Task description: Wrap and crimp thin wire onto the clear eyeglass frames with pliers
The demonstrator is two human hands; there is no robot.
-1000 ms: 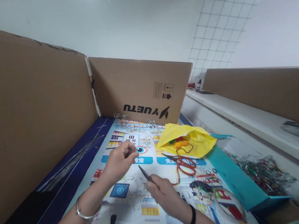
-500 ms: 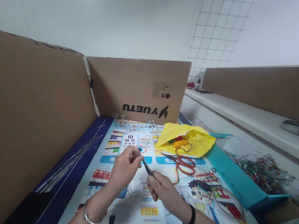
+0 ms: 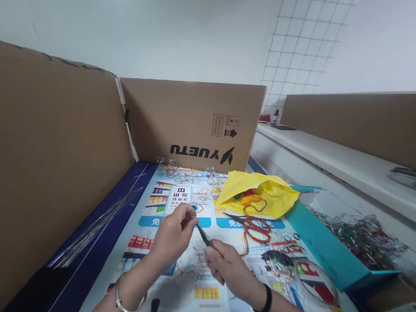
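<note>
My right hand [image 3: 229, 266] is wrapped round a pair of dark slim-nosed pliers [image 3: 204, 236], whose tip points up and left. The tip reaches the fingers of my left hand [image 3: 178, 232], which are pinched together. What the left fingers hold is too small to make out. To the right lie scissors with orange handles [image 3: 257, 228], close to a yellow bag [image 3: 276, 198] with orange thread [image 3: 251, 200] at its mouth. Under both hands is a printed poster sheet [image 3: 166, 301].
A bundle of thin metal wires [image 3: 98, 228] lies at the left. Cardboard panels [image 3: 186, 112] stand behind and to the left. A teal box [image 3: 334, 257] with tangled wire pieces [image 3: 362, 237] is at the right, beside a clear round ring-like roll [image 3: 317, 282].
Both hands stay in almost the same place. The pliers' tip remains at the left fingertips, with only a slight shift of the right hand.
</note>
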